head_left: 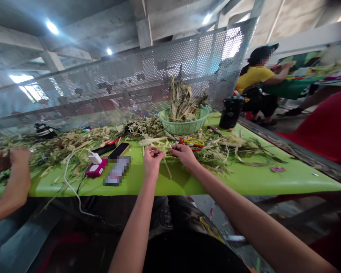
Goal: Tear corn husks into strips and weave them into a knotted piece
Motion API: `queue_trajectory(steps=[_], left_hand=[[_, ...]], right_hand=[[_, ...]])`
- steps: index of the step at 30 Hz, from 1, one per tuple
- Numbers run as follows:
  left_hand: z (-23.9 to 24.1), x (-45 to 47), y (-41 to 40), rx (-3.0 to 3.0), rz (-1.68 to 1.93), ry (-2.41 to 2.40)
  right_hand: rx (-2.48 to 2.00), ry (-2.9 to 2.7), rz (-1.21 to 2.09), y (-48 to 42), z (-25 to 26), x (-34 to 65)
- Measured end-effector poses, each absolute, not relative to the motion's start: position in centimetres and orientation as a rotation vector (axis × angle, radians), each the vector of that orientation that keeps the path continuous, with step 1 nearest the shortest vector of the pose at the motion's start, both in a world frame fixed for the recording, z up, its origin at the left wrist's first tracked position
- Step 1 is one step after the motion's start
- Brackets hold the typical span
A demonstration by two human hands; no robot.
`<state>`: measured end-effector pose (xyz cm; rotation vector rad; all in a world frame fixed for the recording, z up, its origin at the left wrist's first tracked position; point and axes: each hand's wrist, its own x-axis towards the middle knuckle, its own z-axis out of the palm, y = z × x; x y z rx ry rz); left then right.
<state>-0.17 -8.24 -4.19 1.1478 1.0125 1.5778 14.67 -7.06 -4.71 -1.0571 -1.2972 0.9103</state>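
My left hand (152, 159) and my right hand (184, 153) are close together above the green table (244, 178), each with fingers pinched on a pale strip of dried leaf (168, 167) that runs between them and slants down toward me. Heaps of dried husk strips (224, 148) lie just beyond my hands. Red and yellow handled scissors (193, 143) rest behind my right hand.
A green basket (184, 125) full of husks stands at the back. A phone (118, 150), a pink device (96, 169) with white charger cable and a black bottle (230, 112) sit on the table. Another person's arm (15, 178) works at left; a person in yellow (257, 79) sits far right.
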Motion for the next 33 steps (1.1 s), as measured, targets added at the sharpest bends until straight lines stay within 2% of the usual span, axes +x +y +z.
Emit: queue_trajectory(steps=[14,33], left_hand=[[-4.3,0.7,-6.7,1.354,1.666,0.999],[-3.9,0.0,-8.2,2.12,1.561,1.153]], right_hand=[[-0.998,-1.303,0.971,-7.1,-4.8,14.5],[-0.966,-1.211,1.056,-7.3,-4.4,14.6]])
